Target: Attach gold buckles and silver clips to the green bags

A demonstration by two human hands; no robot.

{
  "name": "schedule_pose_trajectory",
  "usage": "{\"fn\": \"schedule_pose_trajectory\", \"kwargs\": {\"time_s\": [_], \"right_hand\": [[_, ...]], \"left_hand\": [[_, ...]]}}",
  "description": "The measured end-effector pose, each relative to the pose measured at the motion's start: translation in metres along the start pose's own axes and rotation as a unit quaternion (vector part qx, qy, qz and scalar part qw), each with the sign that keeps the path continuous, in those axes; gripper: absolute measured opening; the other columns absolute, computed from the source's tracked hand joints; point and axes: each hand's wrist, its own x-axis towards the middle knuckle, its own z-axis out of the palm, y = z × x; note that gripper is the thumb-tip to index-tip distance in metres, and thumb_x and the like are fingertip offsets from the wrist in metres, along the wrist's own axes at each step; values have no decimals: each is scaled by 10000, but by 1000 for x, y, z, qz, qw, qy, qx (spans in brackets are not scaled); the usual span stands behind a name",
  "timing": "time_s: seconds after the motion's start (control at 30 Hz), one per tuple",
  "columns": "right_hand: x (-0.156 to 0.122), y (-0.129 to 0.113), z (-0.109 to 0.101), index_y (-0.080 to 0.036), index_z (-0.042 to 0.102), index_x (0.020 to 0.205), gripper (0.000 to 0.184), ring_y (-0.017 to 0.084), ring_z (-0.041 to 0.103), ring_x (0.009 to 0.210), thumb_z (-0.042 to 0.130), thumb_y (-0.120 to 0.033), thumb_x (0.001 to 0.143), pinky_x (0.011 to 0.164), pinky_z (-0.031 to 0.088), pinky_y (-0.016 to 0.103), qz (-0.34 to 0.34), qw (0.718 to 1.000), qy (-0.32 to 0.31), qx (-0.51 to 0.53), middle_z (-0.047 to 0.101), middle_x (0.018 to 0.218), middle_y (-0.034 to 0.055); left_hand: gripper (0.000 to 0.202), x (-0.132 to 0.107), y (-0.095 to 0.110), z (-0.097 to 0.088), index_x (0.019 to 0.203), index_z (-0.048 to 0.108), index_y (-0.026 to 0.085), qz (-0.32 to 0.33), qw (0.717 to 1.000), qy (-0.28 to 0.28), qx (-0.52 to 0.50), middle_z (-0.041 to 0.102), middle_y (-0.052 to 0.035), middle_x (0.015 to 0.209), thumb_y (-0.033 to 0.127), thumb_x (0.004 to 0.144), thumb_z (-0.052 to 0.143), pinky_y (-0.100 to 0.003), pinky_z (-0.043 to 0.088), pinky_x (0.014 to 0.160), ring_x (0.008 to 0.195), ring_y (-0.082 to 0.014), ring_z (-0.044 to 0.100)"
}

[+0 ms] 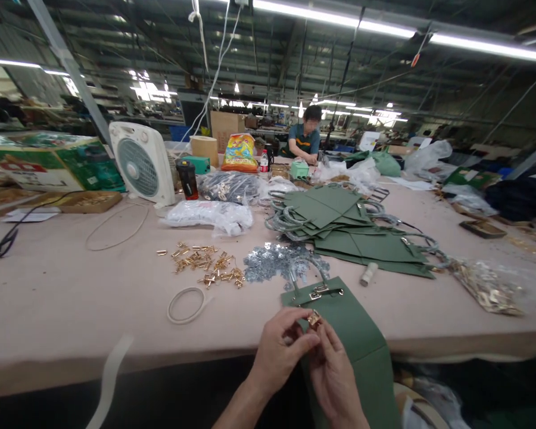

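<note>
1. Left hand (279, 351) and right hand (333, 372) are held together, fingers curled, with a small gold metal piece (314, 319) pinched between the fingertips of both
2. Beneath them a green panel (368, 336) is laid partly on the table (93, 286) and hung over its near edge; whether it is touched by the right hand cannot be told
3. A handle (293, 280) and a buckle (315, 295) are already set at the panel's far end, so that part is judged done
4. No fastening of the gold metal piece to the panel can be seen, so work with it is judged unfinished
5. More gold pieces (223, 276) and silver plates (263, 262) are left loose in piles
6. Farther back, green panels with handles are stacked (326, 205); how many are finished cannot be told
</note>
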Motion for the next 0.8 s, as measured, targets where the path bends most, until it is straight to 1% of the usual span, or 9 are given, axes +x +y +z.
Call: {"fn": "schedule_pose_trajectory", "kwargs": {"time_s": [0.07, 0.13, 0.27, 0.4, 0.5, 0.57, 0.63, 0.7, 0.8], "right_hand": [[-10, -2, -2, -271, 811, 1002, 300, 205, 731, 912, 900, -435, 767, 821, 632, 325, -21, 999, 23, -23, 787, 1030, 59], [-19, -7, -4, -251, 821, 950, 286, 206, 717, 860, 918, -419, 740, 788, 622, 319, -54, 995, 29, -79, 789, 973, 63], [-35, -28, -3, -233, 829, 940, 203, 242, 708, 906, 855, -391, 815, 843, 609, 355, -132, 966, 4, -223, 781, 991, 85], [-48, -55, -2, -278, 807, 1055, 171, 251, 691, 1021, 780, -305, 887, 872, 602, 355, -268, 914, -6, -306, 735, 1113, 92], [-52, -73, -3, -316, 794, 1064, 214, 227, 692, 943, 756, -195, 892, 809, 596, 337, -361, 856, -49, -367, 728, 1021, 70], [-54, -82, -2, -326, 784, 1084, 269, 217, 692, 896, 742, -141, 893, 773, 586, 326, -394, 820, -78, -409, 733, 969, 59], [-56, -89, 0, -320, 776, 1075, 268, 208, 688, 860, 737, -126, 894, 744, 575, 313, -408, 799, -83, -434, 732, 938, 53], [-59, -94, 3, -302, 765, 1028, 215, 203, 678, 836, 734, -134, 898, 734, 565, 307, -398, 799, -84, -443, 721, 907, 48], [-64, -97, 6, -282, 732, 967, 135, 201, 655, 817, 706, -157, 921, 718, 545, 303, -359, 821, -98, -432, 689, 868, 47]], "left_hand": [[261, -6, 7, 5, 1142, 793, 236, 33, 999, 1, 29, 731, -97, 1118, 314, 894, 765, -247, 551, 752, 867, -184, 673], [223, -13, 12, 7, 1126, 796, 241, 74, 996, -2, 57, 747, -95, 1100, 301, 920, 739, -273, 566, 843, 969, -212, 694], [245, -23, 19, 9, 1189, 767, 248, 145, 982, -8, 117, 760, -99, 1147, 238, 962, 675, -329, 564, 979, 1088, -230, 699], [312, -28, 30, 8, 1249, 735, 253, 197, 967, -17, 162, 770, -92, 1134, 170, 956, 661, -308, 589, 942, 1048, -216, 721], [375, -30, 37, 10, 1286, 715, 262, 238, 956, -37, 169, 775, -85, 1134, 121, 942, 665, -294, 600, 931, 1042, -210, 730], [440, -31, 39, 12, 1327, 691, 278, 257, 951, -39, 168, 773, -79, 1158, 86, 932, 666, -292, 600, 938, 1056, -207, 729], [502, -33, 39, 14, 1365, 666, 295, 269, 947, -33, 171, 770, -72, 1177, 57, 923, 667, -285, 598, 945, 1067, -201, 728], [530, -35, 39, 16, 1378, 660, 307, 275, 946, -29, 171, 774, -66, 1170, 51, 914, 683, -272, 599, 931, 1057, -197, 733], [501, -37, 42, 17, 1348, 684, 308, 279, 946, -33, 161, 791, -64, 1112, 85, 900, 724, -251, 605, 863, 982, -195, 750]]}}
